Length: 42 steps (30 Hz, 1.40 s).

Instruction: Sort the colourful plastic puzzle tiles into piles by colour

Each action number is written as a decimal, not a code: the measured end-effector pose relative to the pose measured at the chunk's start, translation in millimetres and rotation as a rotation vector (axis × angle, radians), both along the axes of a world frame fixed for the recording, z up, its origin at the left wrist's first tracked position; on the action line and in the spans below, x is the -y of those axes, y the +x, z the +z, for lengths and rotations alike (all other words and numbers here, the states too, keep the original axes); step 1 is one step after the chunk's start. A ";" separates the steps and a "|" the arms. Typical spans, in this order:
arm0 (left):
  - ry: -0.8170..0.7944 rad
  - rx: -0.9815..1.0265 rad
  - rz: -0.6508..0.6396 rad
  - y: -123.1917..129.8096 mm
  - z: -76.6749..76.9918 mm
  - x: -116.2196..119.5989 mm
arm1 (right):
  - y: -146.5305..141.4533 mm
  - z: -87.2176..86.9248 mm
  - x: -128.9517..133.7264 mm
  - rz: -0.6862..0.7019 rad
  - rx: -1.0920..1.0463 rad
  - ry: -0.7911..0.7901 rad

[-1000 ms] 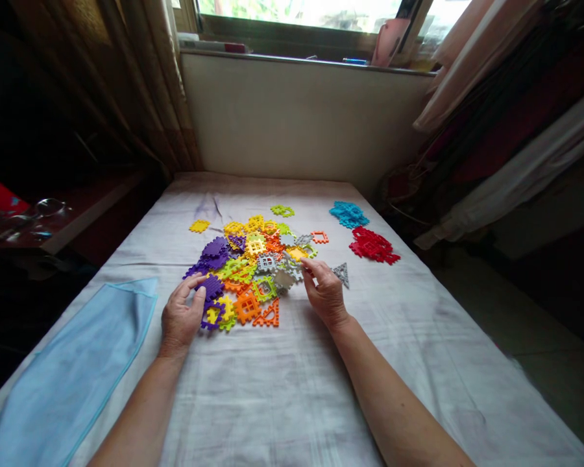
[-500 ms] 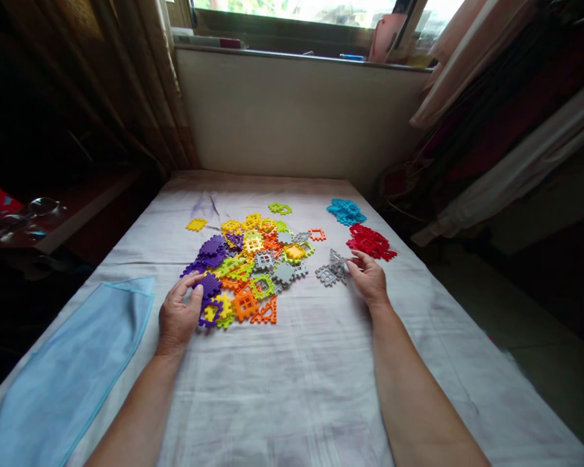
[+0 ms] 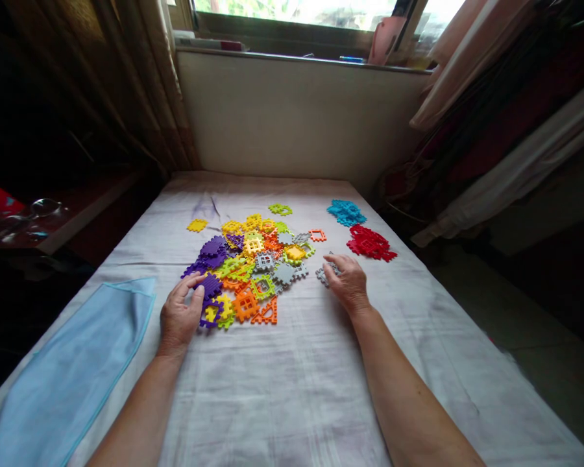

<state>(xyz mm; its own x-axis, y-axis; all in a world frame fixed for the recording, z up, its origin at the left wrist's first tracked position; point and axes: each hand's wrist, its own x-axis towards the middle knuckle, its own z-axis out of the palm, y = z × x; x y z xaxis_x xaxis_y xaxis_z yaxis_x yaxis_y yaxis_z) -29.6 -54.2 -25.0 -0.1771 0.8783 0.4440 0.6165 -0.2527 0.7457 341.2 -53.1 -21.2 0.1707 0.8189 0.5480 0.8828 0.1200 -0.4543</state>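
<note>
A mixed pile of flat plastic interlocking tiles with notched edges lies mid-table. At its left edge rests my left hand (image 3: 181, 316), thumb apart from the fingers, touching or nearly touching a purple tile (image 3: 209, 285); it grips nothing that I can see. My right hand (image 3: 346, 284) is over a small group of grey tiles (image 3: 322, 275), fingers bent and apart, and it partly hides them. Toward the pile's near side are an orange window tile (image 3: 245, 305) and an orange triangular tile (image 3: 267, 312). Grey tiles (image 3: 284, 274) also lie at the pile's right side.
Blue tiles (image 3: 346, 212) and red tiles (image 3: 371, 242) form separate heaps at the right. A lone yellow tile (image 3: 197, 225) and a green tile (image 3: 280, 209) lie beyond the pile. A light blue cloth (image 3: 82, 370) covers the left edge of the table.
My right hand has moved left over the grey tiles, and the grey triangular tile it held upright is no longer in its fingers. My left hand stays where it was.
</note>
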 end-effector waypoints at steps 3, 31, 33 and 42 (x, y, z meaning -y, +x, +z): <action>0.009 0.005 0.002 0.1 0.9 0.4 | -37.6 5.5 3.7 0.183 0.081 -0.046; 0.017 -0.002 -0.024 -0.8 -1.6 -0.6 | 51.6 2.1 10.8 0.060 0.055 -0.149; 0.014 -0.002 -0.022 -0.9 -1.2 -0.5 | 44.5 4.7 9.7 0.060 0.055 -0.103; 0.003 0.008 -0.015 1.3 -1.3 0.0 | -45.5 12.6 8.9 0.046 0.255 -0.143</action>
<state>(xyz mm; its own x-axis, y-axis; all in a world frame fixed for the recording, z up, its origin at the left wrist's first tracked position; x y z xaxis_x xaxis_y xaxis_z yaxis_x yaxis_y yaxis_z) -28.3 -54.2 -26.4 -0.1671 0.8797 0.4451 0.6067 -0.2641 0.7498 295.7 -62.0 -8.6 0.0039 0.8945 0.4470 0.9657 0.1128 -0.2340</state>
